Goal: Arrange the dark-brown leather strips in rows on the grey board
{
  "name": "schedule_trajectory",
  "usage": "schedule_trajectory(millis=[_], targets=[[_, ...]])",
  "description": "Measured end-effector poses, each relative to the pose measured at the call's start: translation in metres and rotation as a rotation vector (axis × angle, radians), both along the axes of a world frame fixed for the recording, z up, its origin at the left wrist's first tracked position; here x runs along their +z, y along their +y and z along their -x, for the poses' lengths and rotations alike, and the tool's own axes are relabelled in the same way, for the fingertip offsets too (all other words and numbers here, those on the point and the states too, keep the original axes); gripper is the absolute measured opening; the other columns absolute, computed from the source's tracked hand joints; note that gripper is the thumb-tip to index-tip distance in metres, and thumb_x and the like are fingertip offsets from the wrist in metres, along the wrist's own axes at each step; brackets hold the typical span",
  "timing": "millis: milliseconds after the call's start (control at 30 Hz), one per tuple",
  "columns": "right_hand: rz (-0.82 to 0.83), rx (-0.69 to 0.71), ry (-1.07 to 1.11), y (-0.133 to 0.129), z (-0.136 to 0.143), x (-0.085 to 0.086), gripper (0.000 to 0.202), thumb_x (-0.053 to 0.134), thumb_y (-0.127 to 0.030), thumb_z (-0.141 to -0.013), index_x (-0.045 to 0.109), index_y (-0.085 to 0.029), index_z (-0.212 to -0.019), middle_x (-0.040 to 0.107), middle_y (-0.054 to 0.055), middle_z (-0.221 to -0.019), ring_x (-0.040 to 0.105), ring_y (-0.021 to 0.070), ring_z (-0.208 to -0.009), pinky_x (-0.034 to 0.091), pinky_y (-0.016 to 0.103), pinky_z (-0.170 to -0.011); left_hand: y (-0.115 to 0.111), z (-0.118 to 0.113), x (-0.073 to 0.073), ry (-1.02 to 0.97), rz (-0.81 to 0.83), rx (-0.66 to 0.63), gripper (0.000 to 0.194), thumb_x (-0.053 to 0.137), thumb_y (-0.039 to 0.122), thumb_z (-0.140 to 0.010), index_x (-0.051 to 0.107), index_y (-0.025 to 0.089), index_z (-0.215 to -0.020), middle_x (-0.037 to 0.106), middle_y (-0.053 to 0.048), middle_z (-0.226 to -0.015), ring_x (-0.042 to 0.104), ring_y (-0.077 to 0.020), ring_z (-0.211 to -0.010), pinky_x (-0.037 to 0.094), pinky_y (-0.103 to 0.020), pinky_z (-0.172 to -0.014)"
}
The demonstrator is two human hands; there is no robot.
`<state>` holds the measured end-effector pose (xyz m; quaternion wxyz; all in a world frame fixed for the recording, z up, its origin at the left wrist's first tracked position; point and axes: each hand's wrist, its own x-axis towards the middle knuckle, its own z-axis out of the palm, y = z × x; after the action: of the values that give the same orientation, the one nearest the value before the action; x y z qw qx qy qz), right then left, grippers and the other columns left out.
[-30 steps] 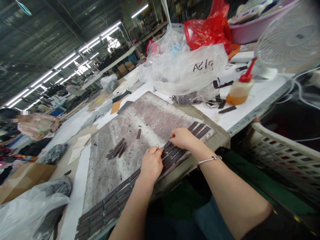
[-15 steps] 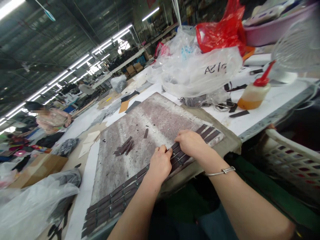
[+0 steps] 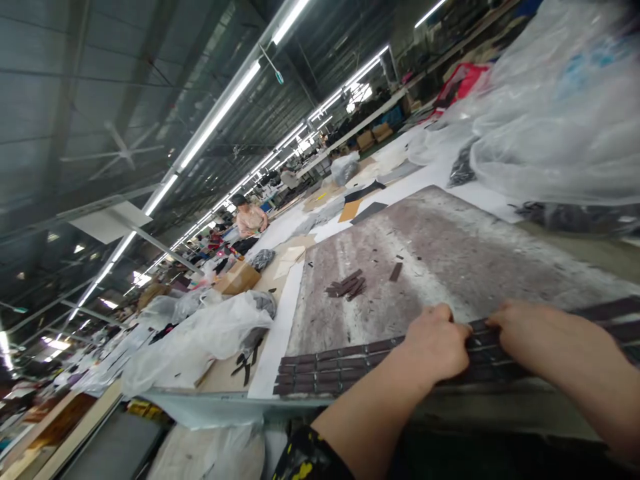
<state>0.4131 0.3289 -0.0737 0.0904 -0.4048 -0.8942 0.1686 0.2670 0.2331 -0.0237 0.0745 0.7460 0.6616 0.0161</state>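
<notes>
Rows of short dark brown strips (image 3: 325,372) lie end to end along the near edge of a worn, stained board (image 3: 365,233). My left hand (image 3: 437,343) is closed over the top row, thumb and fingers pinched on a brown strip. Just to its right, my right hand (image 3: 530,337) is also closed, with its fingertips on the same row. The fingertips partly hide the piece between them. Farther back on the board rest a small pile of loose brown strips (image 3: 347,287) and a single strip (image 3: 396,271).
Clear plastic bags (image 3: 560,133) crowd the right side beyond the board. To the left are a plastic-wrapped bundle (image 3: 215,333), a cardboard box (image 3: 239,277) and black scraps (image 3: 245,367). Cut sheets (image 3: 370,212) lie behind the board. A person (image 3: 250,219) works farther along the table.
The camera view has swung left, so the board and hands appear farther right. Both hands stay at the top row of strips, still closed.
</notes>
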Motion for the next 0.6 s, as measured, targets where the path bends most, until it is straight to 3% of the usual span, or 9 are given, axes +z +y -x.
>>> schedule_trajectory(millis=[133,267,367,467,600], targets=[[0.102,-0.104,-0.133,-0.004,0.004,0.028,0.028,0.047,-0.009,-0.068,0.069,-0.026,-0.064,0.067,0.011,-0.076,0.063,0.0259,-0.071,0.044,0.039,-0.063,0.020,0.021,-0.002,-0.205,-0.020,-0.017,0.033,0.046,0.017,-0.079,0.070,0.020,-0.101,0.061,-0.006,-0.090,0.056,-0.0165,-0.089,0.046,-0.026,-0.086],[0.115,-0.132,-0.065,-0.005,-0.002,0.052,0.036,0.044,-0.012,-0.071,0.072,-0.030,-0.082,0.069,0.005,-0.094,0.063,0.0244,-0.085,0.045,0.035,-0.068,0.049,0.057,0.002,-0.169,-0.190,0.383,0.032,0.045,0.024,-0.084,0.066,0.018,-0.109,0.062,-0.007,-0.098,0.059,-0.0152,-0.084,0.046,-0.026,-0.084],[0.073,-0.233,0.000,-0.003,-0.007,0.058,0.038,0.042,-0.013,-0.075,0.071,-0.029,-0.093,0.067,0.004,-0.103,0.062,0.0222,-0.090,0.046,0.032,-0.074,0.072,0.084,0.002,0.028,-0.146,0.586,0.041,0.049,0.041,-0.084,0.061,0.018,-0.116,0.060,-0.011,-0.111,0.058,-0.0208,-0.099,0.043,-0.029,-0.090],[0.057,-0.270,0.052,-0.002,-0.008,0.060,0.038,0.041,-0.013,-0.078,0.071,-0.027,-0.096,0.066,0.005,-0.106,0.062,0.0204,-0.090,0.046,0.029,-0.076,0.089,0.099,0.000,0.093,-0.085,0.625,0.044,0.051,0.044,-0.083,0.061,0.014,-0.114,0.057,-0.016,-0.119,0.056,-0.0256,-0.107,0.041,-0.033,-0.093],[0.022,-0.284,0.127,0.000,-0.007,0.060,0.037,0.040,-0.014,-0.080,0.071,-0.026,-0.097,0.066,0.004,-0.105,0.061,0.0199,-0.090,0.046,0.028,-0.077,0.101,0.104,-0.004,0.118,-0.003,0.617,0.029,0.054,0.036,-0.080,0.068,0.015,-0.094,0.064,-0.015,-0.106,0.061,-0.0259,-0.098,0.044,-0.032,-0.086]])
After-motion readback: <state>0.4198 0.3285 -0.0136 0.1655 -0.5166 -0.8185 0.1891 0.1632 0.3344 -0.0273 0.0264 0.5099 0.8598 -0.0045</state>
